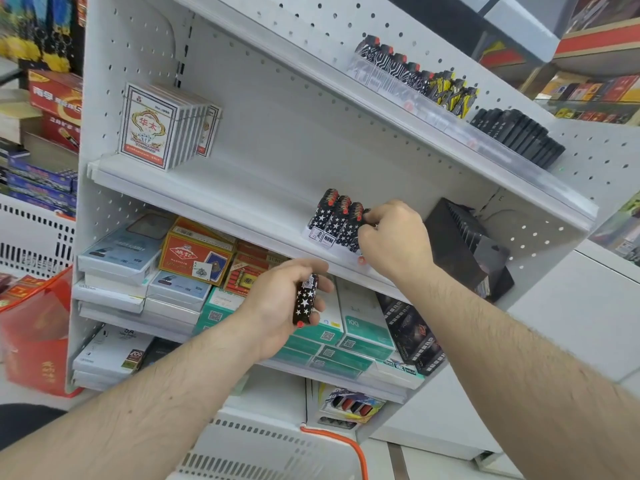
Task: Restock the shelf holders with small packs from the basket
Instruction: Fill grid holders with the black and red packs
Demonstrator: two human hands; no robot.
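Note:
Three black star-printed packs with red tops [334, 220] stand in a row at the front edge of the middle shelf [194, 188]. My right hand [393, 237] is at the right end of that row, fingers curled round another star-printed pack, mostly hidden by the hand. My left hand [284, 303] is lower, in front of the shelf below, and grips one star-printed pack [305, 299] held roughly upright with its red end down. The basket [263, 455] shows at the bottom edge, white with an orange handle.
A black empty display holder [464, 244] sits right of the row. Playing-card boxes [166, 126] stand at the shelf's left. The upper shelf carries patterned packs [419, 74] and black packs [519, 136]. Boxes fill the lower shelves [194, 258]. A red bag [38, 334] stands at left.

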